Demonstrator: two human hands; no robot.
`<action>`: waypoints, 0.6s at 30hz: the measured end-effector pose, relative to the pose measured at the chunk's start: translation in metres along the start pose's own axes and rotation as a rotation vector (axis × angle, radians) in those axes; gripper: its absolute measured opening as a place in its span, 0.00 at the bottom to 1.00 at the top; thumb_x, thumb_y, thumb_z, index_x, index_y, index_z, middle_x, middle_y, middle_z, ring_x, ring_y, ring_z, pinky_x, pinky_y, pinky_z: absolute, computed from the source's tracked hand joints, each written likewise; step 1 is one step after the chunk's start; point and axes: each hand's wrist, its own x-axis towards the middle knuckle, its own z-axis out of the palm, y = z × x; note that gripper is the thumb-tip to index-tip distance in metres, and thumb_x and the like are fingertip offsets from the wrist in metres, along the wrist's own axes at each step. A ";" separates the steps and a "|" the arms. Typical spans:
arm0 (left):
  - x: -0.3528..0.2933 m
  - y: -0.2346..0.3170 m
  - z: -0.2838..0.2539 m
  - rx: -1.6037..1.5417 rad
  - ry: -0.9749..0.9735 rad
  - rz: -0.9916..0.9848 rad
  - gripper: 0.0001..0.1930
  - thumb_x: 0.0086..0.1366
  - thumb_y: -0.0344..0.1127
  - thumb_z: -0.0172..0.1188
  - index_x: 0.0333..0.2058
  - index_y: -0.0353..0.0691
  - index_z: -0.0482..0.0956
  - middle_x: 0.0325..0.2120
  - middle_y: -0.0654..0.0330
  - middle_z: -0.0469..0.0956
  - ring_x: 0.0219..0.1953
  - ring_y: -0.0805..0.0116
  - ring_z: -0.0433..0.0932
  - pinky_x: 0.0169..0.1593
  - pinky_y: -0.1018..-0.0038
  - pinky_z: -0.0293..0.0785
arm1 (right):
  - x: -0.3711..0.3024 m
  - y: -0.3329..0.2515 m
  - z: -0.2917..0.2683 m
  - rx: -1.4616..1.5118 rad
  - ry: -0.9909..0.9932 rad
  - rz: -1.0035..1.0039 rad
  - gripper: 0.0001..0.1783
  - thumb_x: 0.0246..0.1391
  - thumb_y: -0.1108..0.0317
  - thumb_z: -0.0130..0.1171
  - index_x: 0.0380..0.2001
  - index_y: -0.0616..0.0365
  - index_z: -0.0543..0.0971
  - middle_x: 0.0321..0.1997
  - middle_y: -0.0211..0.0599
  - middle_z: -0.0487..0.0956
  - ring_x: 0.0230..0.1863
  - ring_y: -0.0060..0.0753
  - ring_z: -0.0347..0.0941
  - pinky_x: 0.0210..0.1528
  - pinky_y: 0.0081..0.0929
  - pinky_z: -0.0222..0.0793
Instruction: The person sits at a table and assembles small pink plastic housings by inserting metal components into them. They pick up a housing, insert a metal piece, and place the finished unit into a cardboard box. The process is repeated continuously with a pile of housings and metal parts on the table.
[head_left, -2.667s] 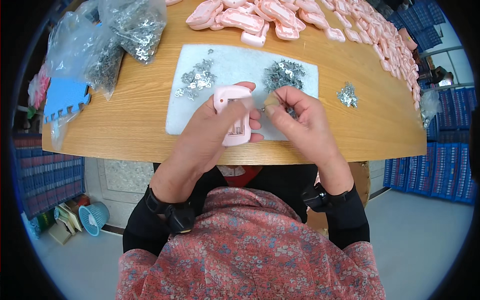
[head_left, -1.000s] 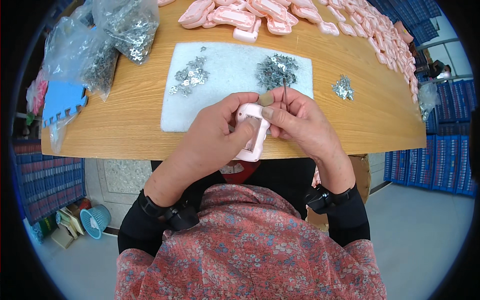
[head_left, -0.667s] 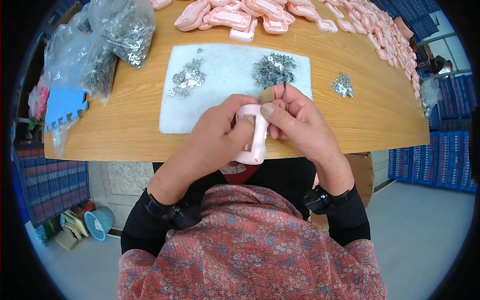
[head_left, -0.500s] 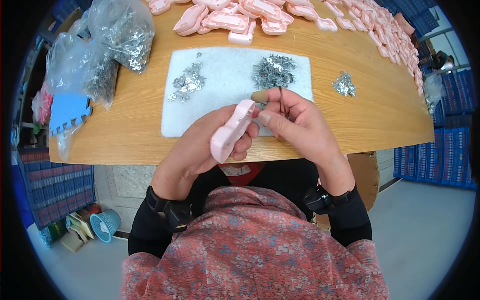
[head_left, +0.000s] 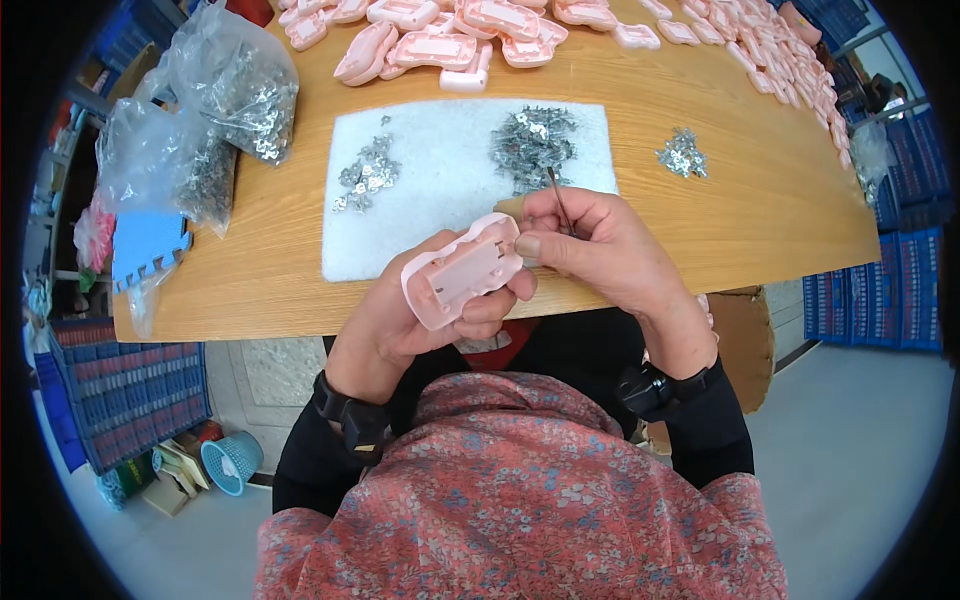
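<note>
A pale pink plastic shell (head_left: 466, 272), car-like in outline, rests in my left hand (head_left: 400, 305), whose fingers are wrapped round its underside. Its hollow inner side with a rectangular recess faces up. My right hand (head_left: 600, 240) is closed on a slim dark metal tool (head_left: 561, 200) that sticks up between the fingers. A tan cover (head_left: 511, 208) sits on the right index fingertip. Thumb and index finger are at the shell's right end; any small part between them is too hidden to make out. Beyond lies a white foam mat (head_left: 440, 150) with small metal pieces (head_left: 533, 145).
Another cluster of metal pieces (head_left: 368, 178) is on the mat's left, and a small pile (head_left: 683, 153) lies on the wooden table (head_left: 740, 230). Many pink shells (head_left: 435, 48) cover the far side. Clear bags of metal parts (head_left: 235, 90) and a blue foam tile (head_left: 145, 240) are at left.
My left hand has turned the pink shell from edge-on so its hollow inside faces up. My right hand stays at its right end, the tool now pointing up. The view has shifted slightly.
</note>
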 end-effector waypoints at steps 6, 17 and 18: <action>0.010 -0.008 0.005 -0.039 -0.015 -0.062 0.21 0.76 0.46 0.37 0.55 0.40 0.70 0.40 0.43 0.78 0.24 0.72 0.67 0.24 0.78 0.60 | -0.017 -0.003 -0.001 0.056 0.015 0.032 0.14 0.59 0.67 0.64 0.44 0.65 0.80 0.31 0.24 0.78 0.32 0.10 0.70 0.36 0.13 0.68; 0.059 -0.027 0.067 0.685 0.069 -0.221 0.24 0.75 0.48 0.45 0.62 0.43 0.55 0.45 0.46 0.78 0.36 0.62 0.83 0.38 0.71 0.81 | -0.123 -0.007 -0.062 0.081 0.397 0.056 0.15 0.56 0.69 0.64 0.45 0.63 0.77 0.34 0.29 0.78 0.31 0.16 0.73 0.32 0.13 0.69; 0.059 -0.019 0.074 0.819 0.130 -0.202 0.24 0.75 0.47 0.47 0.62 0.43 0.55 0.44 0.47 0.78 0.38 0.63 0.82 0.40 0.71 0.82 | -0.141 -0.001 -0.078 0.105 0.467 0.066 0.14 0.56 0.69 0.64 0.44 0.63 0.77 0.34 0.28 0.78 0.31 0.16 0.72 0.31 0.13 0.68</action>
